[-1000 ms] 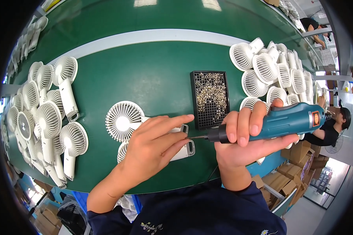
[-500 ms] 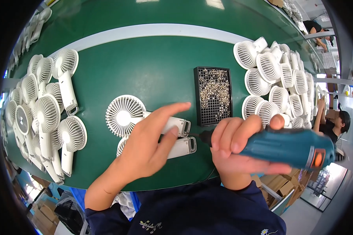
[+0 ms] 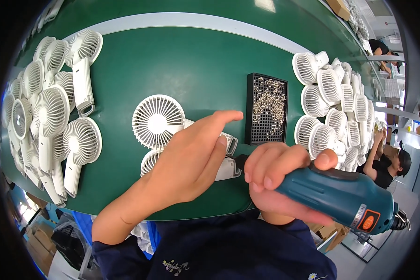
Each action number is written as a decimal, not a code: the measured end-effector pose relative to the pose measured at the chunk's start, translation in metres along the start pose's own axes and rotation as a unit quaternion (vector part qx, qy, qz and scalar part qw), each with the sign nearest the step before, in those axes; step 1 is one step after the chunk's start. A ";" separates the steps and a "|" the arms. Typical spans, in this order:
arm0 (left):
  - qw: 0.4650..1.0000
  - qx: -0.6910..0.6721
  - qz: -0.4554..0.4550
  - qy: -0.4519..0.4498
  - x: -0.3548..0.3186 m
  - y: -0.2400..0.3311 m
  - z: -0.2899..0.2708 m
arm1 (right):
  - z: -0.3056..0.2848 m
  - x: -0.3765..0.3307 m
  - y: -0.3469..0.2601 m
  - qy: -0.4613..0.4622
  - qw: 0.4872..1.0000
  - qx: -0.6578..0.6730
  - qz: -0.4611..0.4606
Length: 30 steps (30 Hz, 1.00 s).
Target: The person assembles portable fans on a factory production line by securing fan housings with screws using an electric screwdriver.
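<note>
Two white fans point(image 3: 147, 116) lie toward the table's point(image 3: 205, 79) near edge, under our left hand point(image 3: 186, 158), its index finger and thumb spread; its other fingers we cannot tell. Our right hand point(image 3: 277, 163) curls around the teal screwdriver point(image 3: 331, 196); tilted off line, it could slip, scratching a handle point(image 3: 226, 171). The bit's contact is hard to make out.

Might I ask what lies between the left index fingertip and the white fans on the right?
The head view shows a black tray of small metal pieces between that fingertip and those fans.
</note>
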<state>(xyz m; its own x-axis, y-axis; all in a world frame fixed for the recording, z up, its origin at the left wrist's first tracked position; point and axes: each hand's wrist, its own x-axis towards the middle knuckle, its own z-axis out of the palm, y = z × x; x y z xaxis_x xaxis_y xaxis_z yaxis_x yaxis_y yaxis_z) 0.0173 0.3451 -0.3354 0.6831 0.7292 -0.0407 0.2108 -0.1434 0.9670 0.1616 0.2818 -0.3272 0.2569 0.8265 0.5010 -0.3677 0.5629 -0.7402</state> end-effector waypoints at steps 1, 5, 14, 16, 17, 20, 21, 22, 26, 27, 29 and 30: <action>0.999 -0.003 0.026 0.028 0.000 -0.001 0.002 | -0.001 0.002 -0.002 -0.002 1.000 -0.002 0.001; 0.998 0.050 0.032 -0.031 -0.004 -0.003 0.001 | -0.006 0.008 -0.009 0.022 0.998 0.060 -0.001; 0.995 0.047 0.085 -0.011 -0.001 -0.007 0.007 | -0.020 0.021 -0.012 0.071 0.993 0.098 0.001; 0.996 0.053 0.077 -0.015 -0.001 -0.006 0.006 | -0.018 0.021 -0.010 0.066 0.993 0.095 -0.004; 0.996 0.057 0.071 -0.018 -0.001 -0.005 0.006 | -0.018 0.020 -0.010 0.066 0.993 0.095 -0.004; 0.993 0.076 0.086 -0.005 -0.002 -0.006 0.006 | -0.017 0.021 -0.010 0.058 0.995 0.086 -0.002; 0.993 0.076 0.086 -0.006 -0.002 -0.007 0.006 | -0.016 0.021 -0.010 0.057 0.995 0.082 0.000; 0.993 0.078 0.089 -0.003 -0.002 -0.008 0.006 | -0.016 0.020 -0.010 0.056 0.995 0.077 0.002; 0.991 0.092 0.094 -0.006 -0.002 -0.007 0.007 | -0.019 0.019 -0.011 0.054 0.996 0.076 0.012; 0.991 0.092 0.093 -0.007 -0.003 -0.007 0.007 | -0.022 0.018 -0.014 0.034 0.995 0.092 0.034; 0.990 0.103 0.095 -0.013 -0.004 -0.008 0.006 | -0.022 0.016 -0.015 0.014 0.992 0.109 0.055; 0.990 0.103 0.095 -0.014 -0.004 -0.008 0.007 | -0.021 0.015 -0.014 0.000 0.992 0.118 0.052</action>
<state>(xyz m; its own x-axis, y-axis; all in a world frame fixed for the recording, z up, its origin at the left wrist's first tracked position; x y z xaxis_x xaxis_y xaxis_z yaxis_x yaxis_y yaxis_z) 0.0176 0.3389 -0.3450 0.7424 0.6579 0.1270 0.2131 -0.4116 0.8861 0.1892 0.2867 -0.3185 0.2066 0.8798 0.4281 -0.5910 0.4610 -0.6620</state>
